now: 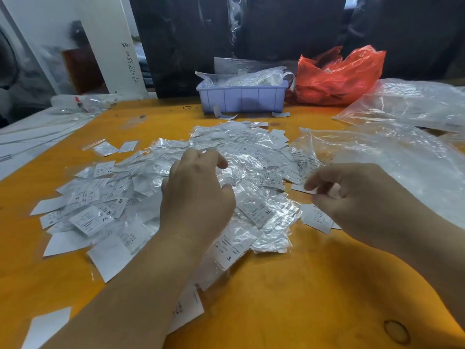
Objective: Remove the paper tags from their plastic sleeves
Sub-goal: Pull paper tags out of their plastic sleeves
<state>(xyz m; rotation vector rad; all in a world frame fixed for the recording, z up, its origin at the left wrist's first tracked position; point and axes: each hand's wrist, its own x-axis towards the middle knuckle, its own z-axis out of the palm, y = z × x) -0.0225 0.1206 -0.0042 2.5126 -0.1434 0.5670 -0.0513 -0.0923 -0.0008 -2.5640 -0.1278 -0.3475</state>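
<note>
- Sleeved paper tags [254, 210] are heaped mid-table [302, 285].
- Left hand [198, 195] is held over the heap, fingers curled; any grip cannot be told.
- Right hand [357, 200] fingertips are pinched together, apparently on thin film.
- One sleeve should be isolated before its tag is pulled out.

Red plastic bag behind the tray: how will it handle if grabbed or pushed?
The red plastic bag is crumpled and slumped, so probably floppy, deforming under the fingers. Its film looks thin and glossy, likely light and slippery. It should slide or collapse, not roll.
</note>
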